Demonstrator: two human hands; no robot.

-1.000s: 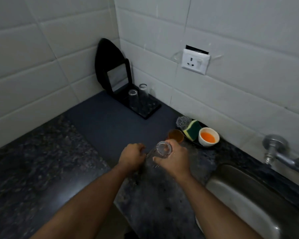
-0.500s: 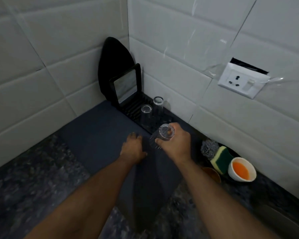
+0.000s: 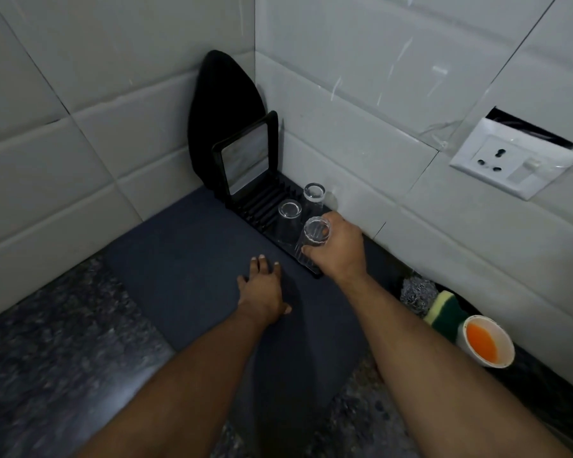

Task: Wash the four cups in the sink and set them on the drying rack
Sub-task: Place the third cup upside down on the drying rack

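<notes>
While the left hand [image 3: 262, 289] lies flat, the right hand [image 3: 339, 247] grips a glass [image 3: 313, 239] — over the rack [image 3: 265, 206].

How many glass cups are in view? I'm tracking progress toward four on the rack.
3. Two stand upside down on the black drying rack: the far cup near the wall, the middle cup beside it. The right hand grips the third cup at the rack's near end. No fourth visible.

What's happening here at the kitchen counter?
A person is putting washed glasses away. The right hand grips a clear ribbed glass cup, upside down, at the near end of the black slatted drying rack. Two clear glass cups already stand inverted there. The left hand rests flat on the dark grey mat.
</notes>
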